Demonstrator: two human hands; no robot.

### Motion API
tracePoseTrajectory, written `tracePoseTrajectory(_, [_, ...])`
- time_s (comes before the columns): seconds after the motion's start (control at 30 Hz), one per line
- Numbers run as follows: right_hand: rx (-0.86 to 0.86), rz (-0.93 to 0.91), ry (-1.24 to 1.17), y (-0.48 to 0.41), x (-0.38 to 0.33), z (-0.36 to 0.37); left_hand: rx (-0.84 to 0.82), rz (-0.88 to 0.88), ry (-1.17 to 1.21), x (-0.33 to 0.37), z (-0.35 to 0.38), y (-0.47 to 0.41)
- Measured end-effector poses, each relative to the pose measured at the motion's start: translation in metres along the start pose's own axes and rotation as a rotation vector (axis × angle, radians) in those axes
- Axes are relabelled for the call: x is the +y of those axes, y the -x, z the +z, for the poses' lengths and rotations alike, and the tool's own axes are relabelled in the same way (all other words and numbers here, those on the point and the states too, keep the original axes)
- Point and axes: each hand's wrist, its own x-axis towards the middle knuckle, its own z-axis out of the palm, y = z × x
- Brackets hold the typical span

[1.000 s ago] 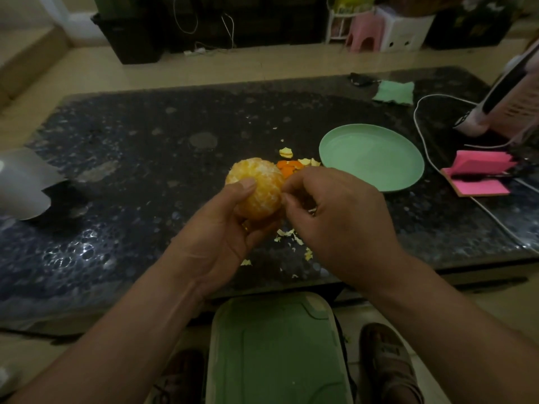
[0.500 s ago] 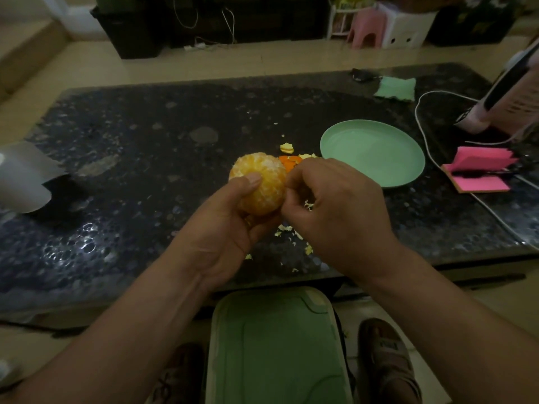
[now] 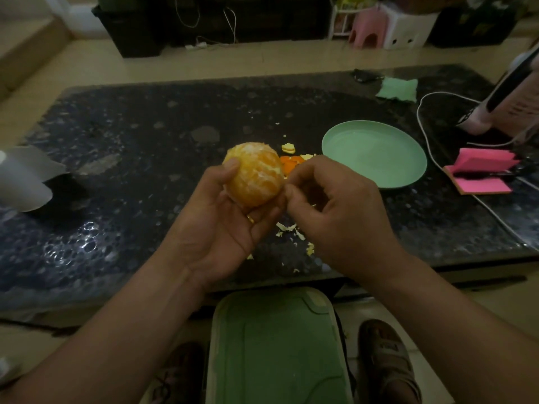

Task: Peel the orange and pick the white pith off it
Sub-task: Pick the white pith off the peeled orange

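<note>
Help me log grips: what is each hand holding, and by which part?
The left hand holds the peeled orange, thumb on its upper left, fingers underneath. The right hand pinches at the orange's right edge; whether it grips anything is unclear.

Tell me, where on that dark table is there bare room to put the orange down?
The widest bare stretch of table runs between the white object at the left edge and the peel scraps mid-table. The green plate holds nothing. Crowded: the right end, with cable and pink notes.
</note>
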Motion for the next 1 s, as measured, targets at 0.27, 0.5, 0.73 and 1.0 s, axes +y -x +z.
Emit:
tracePoseTrajectory(0.27, [0.034, 0.128, -0.074, -0.001, -0.008, -0.002, 0.008, 0.008, -0.096, -0.002, 0.000, 0.000])
tracePoseTrajectory(0.5, [-0.005, -0.042, 0.195, -0.001, -0.001, -0.008, 0.100, 0.066, -0.203, -0.004, 0.005, -0.001])
tracePoseTrajectory(0.73, [-0.028, -0.083, 0.337, -0.001, -0.002, -0.006, 0.205, 0.147, -0.357, -0.005, 0.010, -0.002])
tracePoseTrajectory(1.0, [0.075, 0.081, 0.083, -0.001, -0.007, -0.003, 0.108, 0.100, -0.311, -0.008, 0.011, -0.001])
